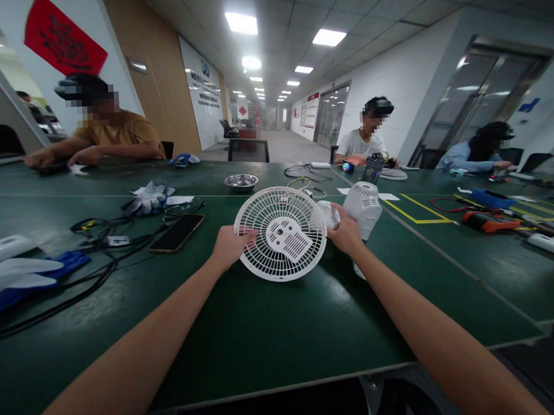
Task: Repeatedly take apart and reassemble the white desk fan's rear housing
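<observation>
A round white fan grille is tilted up before me, with a slotted plate at its centre. My left hand pinches its left rim between thumb and fingers. At the grille's right edge, my right hand is closed around a rounded white plastic part, partly behind the grille; I cannot tell whether it touches the rim too. Just beyond that hand stands a white vented fan housing, its lower portion partly hidden by my wrist.
A metal bowl sits past the grille. To the left lie a phone, black cables and work gloves. A multimeter lies right, inside yellow tape markings. Several people sit across the green table.
</observation>
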Available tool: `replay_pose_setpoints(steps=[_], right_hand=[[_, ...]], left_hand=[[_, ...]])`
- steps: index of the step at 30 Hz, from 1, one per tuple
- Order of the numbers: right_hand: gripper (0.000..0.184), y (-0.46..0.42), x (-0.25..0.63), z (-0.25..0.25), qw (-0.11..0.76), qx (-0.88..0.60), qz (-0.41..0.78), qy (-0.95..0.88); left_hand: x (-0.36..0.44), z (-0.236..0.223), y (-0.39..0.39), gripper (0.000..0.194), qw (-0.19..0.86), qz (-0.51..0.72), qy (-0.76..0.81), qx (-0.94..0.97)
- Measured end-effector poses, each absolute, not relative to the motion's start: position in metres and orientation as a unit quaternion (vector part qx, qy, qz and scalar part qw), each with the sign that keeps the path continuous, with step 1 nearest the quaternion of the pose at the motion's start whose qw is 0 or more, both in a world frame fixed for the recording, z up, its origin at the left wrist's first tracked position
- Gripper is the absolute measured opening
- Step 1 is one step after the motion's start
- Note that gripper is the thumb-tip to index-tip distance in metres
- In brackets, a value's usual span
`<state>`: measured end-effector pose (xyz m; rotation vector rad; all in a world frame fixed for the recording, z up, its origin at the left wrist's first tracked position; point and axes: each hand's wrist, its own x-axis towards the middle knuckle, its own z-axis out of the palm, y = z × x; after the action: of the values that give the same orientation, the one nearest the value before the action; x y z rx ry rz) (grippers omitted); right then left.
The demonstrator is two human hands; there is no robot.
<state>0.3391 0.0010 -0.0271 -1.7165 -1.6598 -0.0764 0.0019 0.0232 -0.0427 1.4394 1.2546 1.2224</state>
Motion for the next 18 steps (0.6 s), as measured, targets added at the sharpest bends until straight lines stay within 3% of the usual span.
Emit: replay_pose_setpoints(steps=[5, 9, 13, 15, 18], right_hand=[[0.068, 0.004, 0.334, -0.036, 0.311, -0.697, -0.06, -0.644], [0.054, 0.0, 0.337, -0.02, 0.393, -0.646, -0.149, -0.637], [0.065, -0.003, 0.353, -0.001, 0.497, -0.644, -0.258, -0.521], [0.075, 0.0, 0.365, -0.001, 0.529, -0.677, -0.232, -0.456], [0.087, 0.008, 0.385, -0.014, 0.547, -0.73, -0.096, -0.398]], left_hand=[[-0.006, -0.045, 0.031, 0.026, 0.45, 0.501, 0.506, 0.54], [-0.009, -0.047, 0.034, 0.027, 0.44, 0.489, 0.502, 0.561], [-0.01, -0.048, 0.036, 0.025, 0.439, 0.485, 0.498, 0.569], [-0.011, -0.049, 0.037, 0.025, 0.444, 0.487, 0.496, 0.565], [-0.01, -0.049, 0.037, 0.025, 0.45, 0.485, 0.494, 0.565]])
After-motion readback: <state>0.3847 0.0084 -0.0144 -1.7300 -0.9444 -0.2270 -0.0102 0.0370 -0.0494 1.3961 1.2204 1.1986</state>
